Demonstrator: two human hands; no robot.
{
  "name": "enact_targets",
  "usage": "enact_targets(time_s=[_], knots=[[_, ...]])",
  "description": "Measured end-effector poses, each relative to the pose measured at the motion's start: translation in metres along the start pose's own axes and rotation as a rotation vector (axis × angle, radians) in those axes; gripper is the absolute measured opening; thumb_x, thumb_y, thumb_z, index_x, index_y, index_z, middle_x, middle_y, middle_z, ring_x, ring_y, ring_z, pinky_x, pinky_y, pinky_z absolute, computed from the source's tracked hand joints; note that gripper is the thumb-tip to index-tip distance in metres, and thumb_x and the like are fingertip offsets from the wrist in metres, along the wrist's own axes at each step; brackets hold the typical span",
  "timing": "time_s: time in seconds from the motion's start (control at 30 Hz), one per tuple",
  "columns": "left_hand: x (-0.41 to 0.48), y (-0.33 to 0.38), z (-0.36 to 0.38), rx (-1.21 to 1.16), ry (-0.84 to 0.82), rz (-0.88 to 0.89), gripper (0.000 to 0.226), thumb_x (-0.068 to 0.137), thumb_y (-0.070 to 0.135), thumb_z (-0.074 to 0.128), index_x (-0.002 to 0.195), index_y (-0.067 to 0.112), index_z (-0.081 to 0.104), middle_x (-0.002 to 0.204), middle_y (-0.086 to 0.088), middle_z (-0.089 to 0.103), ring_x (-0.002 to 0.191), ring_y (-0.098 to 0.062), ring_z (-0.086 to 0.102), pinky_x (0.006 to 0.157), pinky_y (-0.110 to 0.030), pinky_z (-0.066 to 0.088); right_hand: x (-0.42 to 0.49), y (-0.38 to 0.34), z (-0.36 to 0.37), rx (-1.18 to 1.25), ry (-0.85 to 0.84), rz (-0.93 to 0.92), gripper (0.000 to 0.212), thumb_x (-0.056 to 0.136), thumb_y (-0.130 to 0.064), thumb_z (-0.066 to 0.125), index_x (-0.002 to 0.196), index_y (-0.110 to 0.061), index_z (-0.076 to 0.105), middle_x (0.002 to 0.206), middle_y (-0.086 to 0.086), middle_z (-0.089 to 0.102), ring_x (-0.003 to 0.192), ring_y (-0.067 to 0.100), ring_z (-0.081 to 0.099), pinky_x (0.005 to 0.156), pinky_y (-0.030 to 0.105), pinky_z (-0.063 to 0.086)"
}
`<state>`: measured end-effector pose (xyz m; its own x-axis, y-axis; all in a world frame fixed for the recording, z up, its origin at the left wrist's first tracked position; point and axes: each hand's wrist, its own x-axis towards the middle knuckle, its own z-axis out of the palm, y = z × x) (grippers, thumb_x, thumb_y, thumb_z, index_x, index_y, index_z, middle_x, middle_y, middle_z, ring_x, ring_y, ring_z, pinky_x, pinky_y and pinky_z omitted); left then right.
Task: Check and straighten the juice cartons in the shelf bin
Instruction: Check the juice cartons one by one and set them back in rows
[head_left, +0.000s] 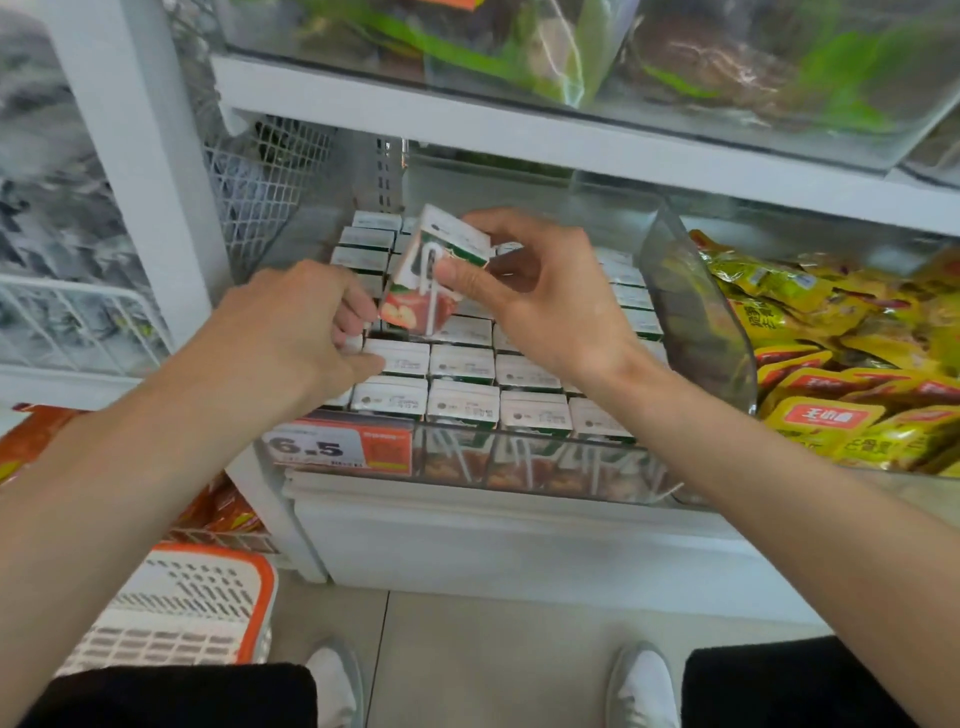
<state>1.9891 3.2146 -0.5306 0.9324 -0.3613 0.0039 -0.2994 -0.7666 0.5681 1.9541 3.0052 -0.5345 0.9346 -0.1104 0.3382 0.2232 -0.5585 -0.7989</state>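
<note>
Currently right hand (540, 296) pinches one juice carton (434, 270) lifted and tilted above the clear shelf bin (696, 312), likely for inspection. Left hand (306, 327), fingers curled, touches packed cartons (462, 364), probably keeping its slot open.

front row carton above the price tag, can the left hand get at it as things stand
Probably yes: the left hand touches the cartons right behind that front-row carton, whose top lies uncovered. The right hand holds its lifted carton further back, out of the way.
</note>
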Motion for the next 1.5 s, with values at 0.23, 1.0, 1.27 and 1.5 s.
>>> enact_targets(time_s=[0.23, 1.0, 1.27, 1.5], knots=[[-0.001, 0.000, 0.000, 0.041, 0.016, -0.021, 0.041, 0.079, 0.028, 0.090, 0.086, 0.033, 0.050, 0.089, 0.013, 0.062, 0.088, -0.017, 0.066, 0.091, -0.040, 0.055, 0.015, 0.001, 0.012, -0.098, -0.096, -0.005, 0.041, 0.089, -0.034, 0.085, 0.127, -0.025, 0.071, 0.115, -0.010, 0.071, 0.093, 0.008, 0.074, 0.091, 0.029, 0.061], [-0.006, -0.007, 0.004, 0.029, 0.012, 0.132, 0.014, 0.089, 0.028, 0.082, 0.088, 0.034, 0.069, 0.086, 0.021, 0.065, 0.087, -0.002, 0.065, 0.088, -0.029, 0.055, 0.018, 0.016, -0.028, -0.660, -0.430, -0.103, 0.025, 0.091, -0.045, 0.079, 0.108, -0.027, 0.079, 0.097, -0.010, 0.071, 0.092, 0.014, 0.062, 0.087, 0.034, 0.052], [-0.002, -0.003, 0.014, -0.011, 0.003, 0.186, 0.016, 0.087, 0.029, 0.084, 0.087, 0.036, 0.071, 0.083, 0.019, 0.068, 0.079, 0.009, 0.061, 0.077, -0.022, 0.051, 0.034, 0.005, -0.025, -0.846, -0.592, -0.066, 0.035, 0.094, -0.044, 0.078, 0.122, -0.024, 0.072, 0.107, -0.009, 0.066, 0.102, 0.016, 0.052, 0.091, 0.030, 0.045], [0.001, 0.000, 0.019, -0.010, 0.025, 0.229, 0.019, 0.085, 0.035, 0.085, 0.098, 0.037, 0.071, 0.088, 0.020, 0.068, 0.086, 0.007, 0.062, 0.077, -0.017, 0.050, 0.014, 0.020, -0.033, -0.399, -0.399, -0.042, 0.028, 0.093, -0.031, 0.082, 0.112, -0.013, 0.071, 0.107, 0.003, 0.071, 0.099, 0.018, 0.066, 0.075, 0.017, 0.048]])
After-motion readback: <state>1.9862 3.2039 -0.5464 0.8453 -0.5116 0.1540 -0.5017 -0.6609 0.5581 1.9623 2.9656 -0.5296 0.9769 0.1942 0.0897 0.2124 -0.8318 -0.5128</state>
